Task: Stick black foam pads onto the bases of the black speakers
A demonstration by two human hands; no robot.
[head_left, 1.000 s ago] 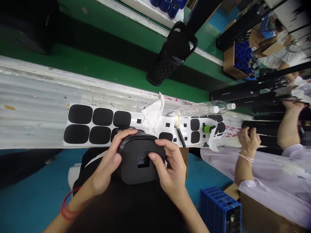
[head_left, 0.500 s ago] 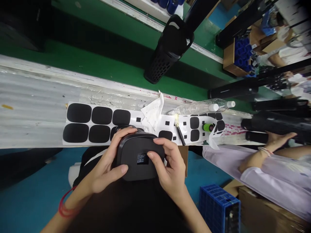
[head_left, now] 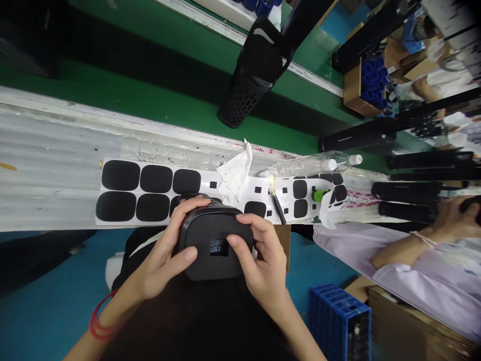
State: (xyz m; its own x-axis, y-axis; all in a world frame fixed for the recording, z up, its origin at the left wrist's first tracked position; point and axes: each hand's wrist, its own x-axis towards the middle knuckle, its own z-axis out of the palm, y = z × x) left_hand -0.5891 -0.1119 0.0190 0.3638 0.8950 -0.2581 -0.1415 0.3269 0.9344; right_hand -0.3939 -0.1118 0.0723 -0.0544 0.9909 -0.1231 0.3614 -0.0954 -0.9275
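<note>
Left hand (head_left: 160,263) and right hand (head_left: 263,260) grasp a black case (head_left: 210,268) at lower centre. The left thumb (head_left: 190,254), previously at its edge, now overlies its face, seemingly steadying it. Beyond: padded sheet (head_left: 205,190), tabletop (head_left: 45,170).

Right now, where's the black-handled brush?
Head view, right of centre: the black-handled brush lies on the white sticker sheet, bristle end near the clear plastic bottles, handle beyond the right hand.

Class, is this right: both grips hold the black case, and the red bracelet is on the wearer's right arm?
Wrong arm: the head view shows the red bracelet on the left arm. The left grip and right grip do hold the black case.
</note>
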